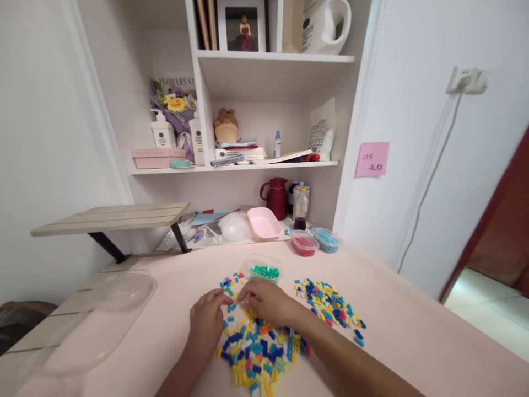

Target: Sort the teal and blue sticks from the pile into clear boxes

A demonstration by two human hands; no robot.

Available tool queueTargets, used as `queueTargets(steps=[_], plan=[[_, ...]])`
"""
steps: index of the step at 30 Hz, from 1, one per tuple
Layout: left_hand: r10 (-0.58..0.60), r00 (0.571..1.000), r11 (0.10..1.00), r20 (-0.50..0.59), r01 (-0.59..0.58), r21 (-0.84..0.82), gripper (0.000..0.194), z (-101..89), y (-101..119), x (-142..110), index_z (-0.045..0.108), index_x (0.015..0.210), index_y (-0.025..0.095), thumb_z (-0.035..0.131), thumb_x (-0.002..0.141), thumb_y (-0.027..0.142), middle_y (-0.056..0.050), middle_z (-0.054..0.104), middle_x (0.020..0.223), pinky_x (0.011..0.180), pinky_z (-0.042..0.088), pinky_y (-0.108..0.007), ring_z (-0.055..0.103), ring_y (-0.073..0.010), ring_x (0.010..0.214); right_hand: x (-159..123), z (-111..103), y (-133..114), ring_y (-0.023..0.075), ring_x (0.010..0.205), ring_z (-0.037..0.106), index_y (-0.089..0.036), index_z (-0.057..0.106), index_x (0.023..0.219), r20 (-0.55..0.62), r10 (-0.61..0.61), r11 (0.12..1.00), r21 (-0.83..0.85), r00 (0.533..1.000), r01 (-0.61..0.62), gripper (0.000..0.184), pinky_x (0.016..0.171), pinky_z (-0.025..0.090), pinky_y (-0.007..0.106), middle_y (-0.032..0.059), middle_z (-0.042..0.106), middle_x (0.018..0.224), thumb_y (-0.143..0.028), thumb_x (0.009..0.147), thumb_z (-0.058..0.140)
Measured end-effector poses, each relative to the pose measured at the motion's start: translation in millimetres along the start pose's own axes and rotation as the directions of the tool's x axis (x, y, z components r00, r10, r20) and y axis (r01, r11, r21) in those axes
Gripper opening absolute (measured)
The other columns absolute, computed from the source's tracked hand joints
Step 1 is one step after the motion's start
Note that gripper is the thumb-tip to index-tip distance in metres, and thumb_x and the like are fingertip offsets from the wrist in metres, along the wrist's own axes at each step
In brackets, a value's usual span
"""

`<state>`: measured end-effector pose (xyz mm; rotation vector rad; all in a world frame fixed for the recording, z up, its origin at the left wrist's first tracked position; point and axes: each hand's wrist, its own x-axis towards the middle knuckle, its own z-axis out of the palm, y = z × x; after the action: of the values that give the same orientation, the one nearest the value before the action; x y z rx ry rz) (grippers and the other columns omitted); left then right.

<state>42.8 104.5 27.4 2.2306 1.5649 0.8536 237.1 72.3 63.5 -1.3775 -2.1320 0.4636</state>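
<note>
Small coloured plastic bricks point(264, 350) lie in a loose heap on the pink tabletop. My left hand point(206, 317) rests at the heap's upper left, fingers loosely bent with their tips apart. Over the upper part of the heap reaches my right hand point(266, 302), its fingertips drawn together low among the bricks; what they pinch, if anything, is too small to make out. Just beyond the right hand stands a clear tub point(248, 266) holding green bricks point(264, 271). A second group of mixed bricks point(330, 302) is spread to the right of my right forearm.
Tubs of red pieces point(305, 243) and blue pieces point(326, 239) stand at the back right. Behind are a pink basin point(264, 223), a dark red jug point(276, 197) and a bottle point(301, 208). A clear plastic lid or tray point(105, 325) lies left, near a wooden riser point(111, 216).
</note>
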Motion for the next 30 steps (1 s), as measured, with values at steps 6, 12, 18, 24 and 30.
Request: queueTargets(steps=[6, 12, 18, 24, 30], plan=[[0.041, 0.999, 0.961, -0.031, -0.048, -0.273, 0.039, 2.2, -4, 1, 0.069, 0.063, 0.025, 0.04, 0.074, 0.002, -0.002, 0.076, 0.091, 0.098, 0.047, -0.038, 0.067, -0.0189, 0.098, 9, 1, -11, 0.02, 0.105, 0.064, -0.021, 0.071, 0.11, -0.097, 0.007, 1.0, 0.029, 0.995, -0.004, 0.031, 0.093, 0.048, 0.03, 0.0074, 0.07, 0.114, -0.013, 0.086, 0.053], [-0.101, 0.985, 0.914, -0.142, 0.035, -0.405, 0.035, 7.1, -14, 6, 0.068, 0.078, 0.022, 0.039, 0.073, 0.005, -0.005, 0.072, 0.091, 0.091, 0.052, -0.037, 0.067, -0.0185, 0.093, 29, 22, -22, 0.0229, 0.105, 0.066, -0.022, 0.068, 0.117, -0.041, 0.067, 0.957, -0.28, 0.997, -0.076, 0.035, 0.088, 0.049, 0.031, 0.0096, 0.07, 0.115, -0.014, 0.087, 0.052], [-0.148, 0.975, 0.896, -0.164, 0.062, -0.44, 0.03, 7.1, -15, 8, 0.066, 0.073, 0.022, 0.039, 0.073, 0.01, -0.005, 0.071, 0.088, 0.088, 0.055, -0.037, 0.068, -0.0192, 0.09, 37, 42, -31, 0.0267, 0.099, 0.068, -0.018, 0.067, 0.111, -0.113, 0.21, 0.856, -0.458, 0.971, -0.239, 0.026, 0.076, 0.05, 0.032, 0.0135, 0.071, 0.108, -0.02, 0.088, 0.054], [-0.158, 0.976, 0.894, -0.15, 0.077, -0.441, 0.029, 5.0, -12, 6, 0.067, 0.07, 0.023, 0.041, 0.072, 0.012, -0.004, 0.072, 0.085, 0.086, 0.054, -0.037, 0.069, -0.0192, 0.087, 36, 44, -22, 0.0228, 0.097, 0.068, -0.022, 0.072, 0.098, -0.137, 0.259, 0.874, -0.388, 0.956, -0.293, 0.02, 0.074, 0.048, 0.029, 0.0093, 0.069, 0.107, -0.02, 0.087, 0.055], [-0.176, 0.976, 0.89, -0.132, 0.1, -0.446, 0.026, 4.8, -11, 5, 0.067, 0.072, 0.024, 0.042, 0.073, 0.018, -0.004, 0.074, 0.086, 0.086, 0.054, -0.037, 0.069, -0.0207, 0.088, 26, 29, -16, 0.019, 0.092, 0.067, -0.024, 0.073, 0.09, -0.115, 0.276, 0.913, -0.279, 0.954, -0.298, 0.016, 0.072, 0.045, 0.026, 0.0042, 0.068, 0.106, -0.018, 0.081, 0.061]])
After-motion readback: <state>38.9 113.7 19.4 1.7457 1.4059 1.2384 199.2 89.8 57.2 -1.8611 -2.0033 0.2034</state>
